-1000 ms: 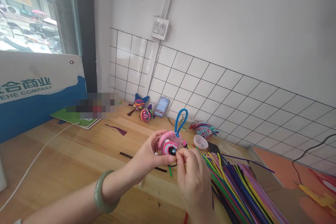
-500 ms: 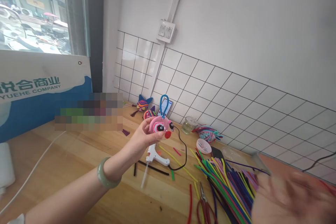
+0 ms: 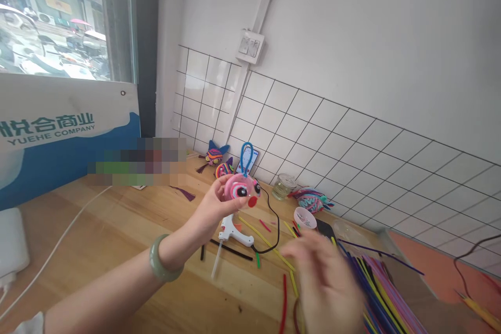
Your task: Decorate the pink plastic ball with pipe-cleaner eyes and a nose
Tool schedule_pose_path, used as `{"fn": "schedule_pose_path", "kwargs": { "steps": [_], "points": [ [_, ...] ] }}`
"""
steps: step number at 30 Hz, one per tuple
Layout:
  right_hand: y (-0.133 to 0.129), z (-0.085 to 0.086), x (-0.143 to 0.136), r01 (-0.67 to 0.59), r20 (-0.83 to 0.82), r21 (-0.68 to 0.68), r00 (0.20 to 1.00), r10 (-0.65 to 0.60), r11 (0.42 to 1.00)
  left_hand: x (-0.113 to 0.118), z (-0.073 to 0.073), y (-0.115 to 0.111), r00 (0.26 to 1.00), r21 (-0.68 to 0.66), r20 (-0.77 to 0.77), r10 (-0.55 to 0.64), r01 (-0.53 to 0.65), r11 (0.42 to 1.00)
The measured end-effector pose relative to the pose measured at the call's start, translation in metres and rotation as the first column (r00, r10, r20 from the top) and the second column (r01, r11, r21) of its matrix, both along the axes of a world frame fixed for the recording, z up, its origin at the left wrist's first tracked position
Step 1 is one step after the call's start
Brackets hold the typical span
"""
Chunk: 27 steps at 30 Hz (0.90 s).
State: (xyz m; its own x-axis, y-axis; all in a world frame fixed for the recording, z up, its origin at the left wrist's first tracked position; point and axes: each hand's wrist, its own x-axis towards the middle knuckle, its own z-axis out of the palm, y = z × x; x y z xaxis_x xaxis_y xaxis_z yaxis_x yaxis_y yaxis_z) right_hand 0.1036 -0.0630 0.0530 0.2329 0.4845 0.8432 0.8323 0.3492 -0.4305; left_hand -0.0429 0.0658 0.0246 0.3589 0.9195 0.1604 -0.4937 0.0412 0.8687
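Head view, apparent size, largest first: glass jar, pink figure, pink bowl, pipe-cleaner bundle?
1. Pipe-cleaner bundle, partly hidden by right hand
2. Pink figure, in left hand
3. Glass jar, pink bowl: too alike to rank

Left forearm (image 3: 102, 292) reaches from lower left toward middle, wrist (image 3: 176, 249) nearly straight. Left hand (image 3: 217, 203) closed in grip, thumb extended in front, fingers wrapped behind. Right hand (image 3: 326, 284) lower, apart, motion-blurred, fingers bent, finger detail unclear.
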Motion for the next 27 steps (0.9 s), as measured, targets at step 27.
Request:
{"fn": "schedule_pose_path", "kwargs": {
  "steps": [27],
  "points": [
    [0.004,-0.005,0.052,0.068,-0.122,-0.51,0.981,-0.151,0.858,-0.014,0.011,0.006,0.989,-0.081,0.134,-0.062,0.073,0.994]
  ]
}}
